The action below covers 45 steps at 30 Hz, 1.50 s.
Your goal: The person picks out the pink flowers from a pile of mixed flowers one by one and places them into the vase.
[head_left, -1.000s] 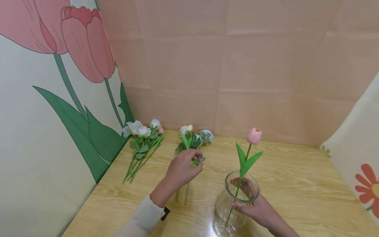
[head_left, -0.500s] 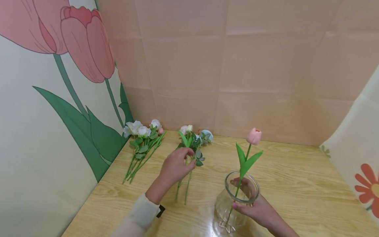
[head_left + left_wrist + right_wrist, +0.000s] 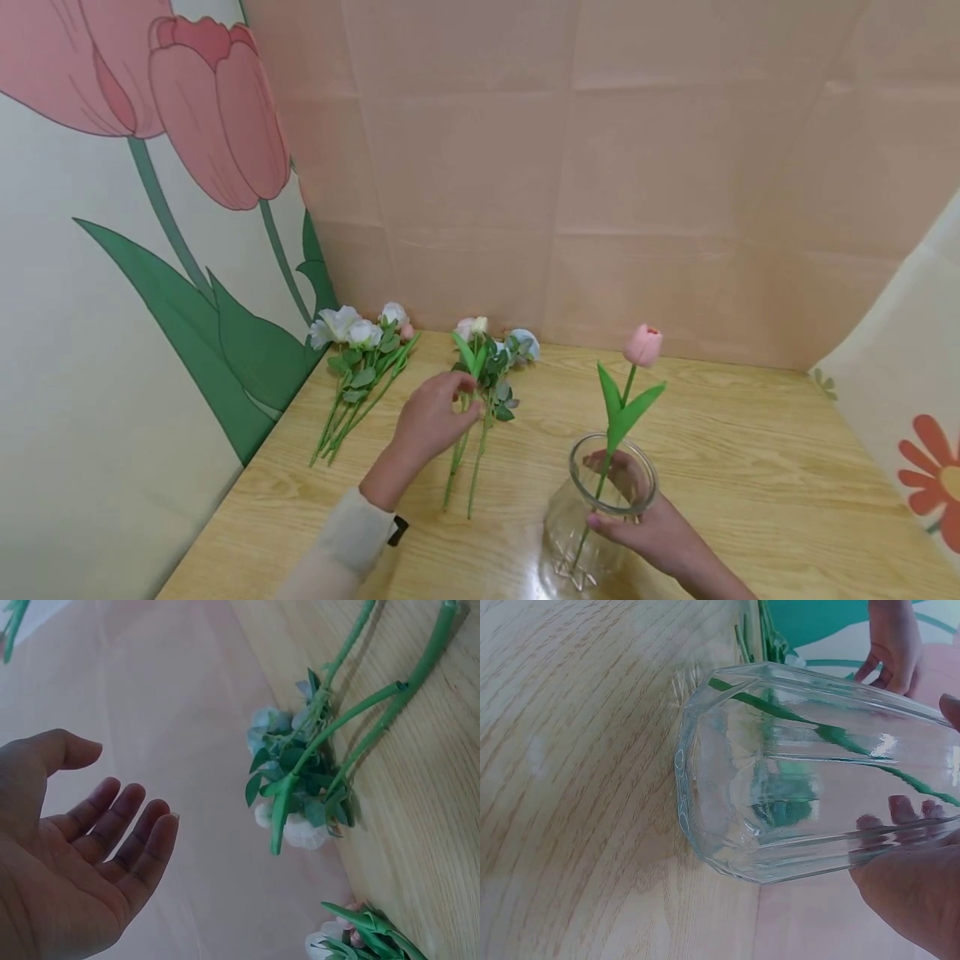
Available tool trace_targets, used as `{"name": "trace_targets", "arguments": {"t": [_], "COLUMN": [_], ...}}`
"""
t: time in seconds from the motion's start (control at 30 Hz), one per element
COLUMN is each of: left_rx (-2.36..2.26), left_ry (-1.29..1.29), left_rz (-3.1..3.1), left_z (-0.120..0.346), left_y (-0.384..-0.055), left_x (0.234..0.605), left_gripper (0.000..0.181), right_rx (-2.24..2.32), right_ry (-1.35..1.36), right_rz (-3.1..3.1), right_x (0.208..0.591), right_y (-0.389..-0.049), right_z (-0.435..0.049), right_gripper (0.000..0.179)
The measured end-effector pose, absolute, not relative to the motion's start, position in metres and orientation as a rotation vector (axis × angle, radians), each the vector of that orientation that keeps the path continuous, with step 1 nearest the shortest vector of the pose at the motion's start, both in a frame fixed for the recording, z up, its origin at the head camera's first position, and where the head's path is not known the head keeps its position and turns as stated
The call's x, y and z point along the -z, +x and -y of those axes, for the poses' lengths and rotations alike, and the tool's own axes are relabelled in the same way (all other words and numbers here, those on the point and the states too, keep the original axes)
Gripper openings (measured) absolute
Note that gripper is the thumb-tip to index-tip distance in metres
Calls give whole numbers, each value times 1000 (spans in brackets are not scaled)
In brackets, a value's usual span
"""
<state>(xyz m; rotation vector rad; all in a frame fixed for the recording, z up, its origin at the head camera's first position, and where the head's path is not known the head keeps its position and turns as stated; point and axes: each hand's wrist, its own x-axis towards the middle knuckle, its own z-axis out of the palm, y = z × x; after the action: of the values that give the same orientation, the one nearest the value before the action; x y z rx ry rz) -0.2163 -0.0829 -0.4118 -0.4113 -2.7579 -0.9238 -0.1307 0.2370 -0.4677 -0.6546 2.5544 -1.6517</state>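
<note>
My left hand [image 3: 433,421] hovers over the middle bunch of artificial flowers [image 3: 491,367], its fingers loosely bent. In the left wrist view the palm is bare and the bunch [image 3: 300,776] lies apart from the fingers. A clear glass vase [image 3: 561,518] stands at the front, and my right hand [image 3: 660,537] grips it around the neck, just below the rim. Inside leans one pink tulip [image 3: 643,345], its bloom and two green leaves above the mouth. Through the ribbed glass [image 3: 727,832] in the right wrist view, its green stem runs slantwise to the bottom.
Another bunch, with white flowers [image 3: 364,333] and long green stems, lies at the back left of the wooden table [image 3: 750,467]. A pink backdrop [image 3: 637,167] rises behind it. Side walls show a printed tulip [image 3: 247,125] and a red flower print [image 3: 926,475].
My left hand has drawn back left and slightly down from the middle bunch, uncovering its small leaves and stems. The right hand, vase and tulip stay in place.
</note>
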Motion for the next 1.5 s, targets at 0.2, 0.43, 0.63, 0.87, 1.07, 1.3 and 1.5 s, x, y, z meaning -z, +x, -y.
{"name": "trace_targets", "arguments": {"t": [0.2, 0.43, 0.63, 0.87, 1.07, 1.3, 1.5], "left_rx": [921, 931, 933, 915, 891, 874, 859], "left_ry": [-390, -365, -343, -297, -267, -235, -216], "left_rz": [2755, 2764, 2775, 2773, 2788, 2813, 2818], "left_z": [87, 94, 97, 103, 108, 115, 121], "left_y": [-219, -222, -224, -229, -232, -237, -242], "left_x": [415, 418, 419, 424, 428, 430, 433], "left_gripper": [29, 27, 27, 29, 29, 32, 32], "right_rx": [1652, 1657, 1658, 1655, 1662, 1671, 1661], "right_ry": [-649, -643, -637, -661, -657, -643, -664], "right_rz": [-2543, -2542, -2531, -2533, -2542, -2550, -2577], "right_x": [467, 468, 467, 466, 464, 462, 464], "right_y": [-130, -131, -130, -128, -127, -125, -127], "right_z": [-237, -238, -237, -237, -236, -235, -235], "right_gripper": [71, 71, 70, 70, 69, 69, 70]}}
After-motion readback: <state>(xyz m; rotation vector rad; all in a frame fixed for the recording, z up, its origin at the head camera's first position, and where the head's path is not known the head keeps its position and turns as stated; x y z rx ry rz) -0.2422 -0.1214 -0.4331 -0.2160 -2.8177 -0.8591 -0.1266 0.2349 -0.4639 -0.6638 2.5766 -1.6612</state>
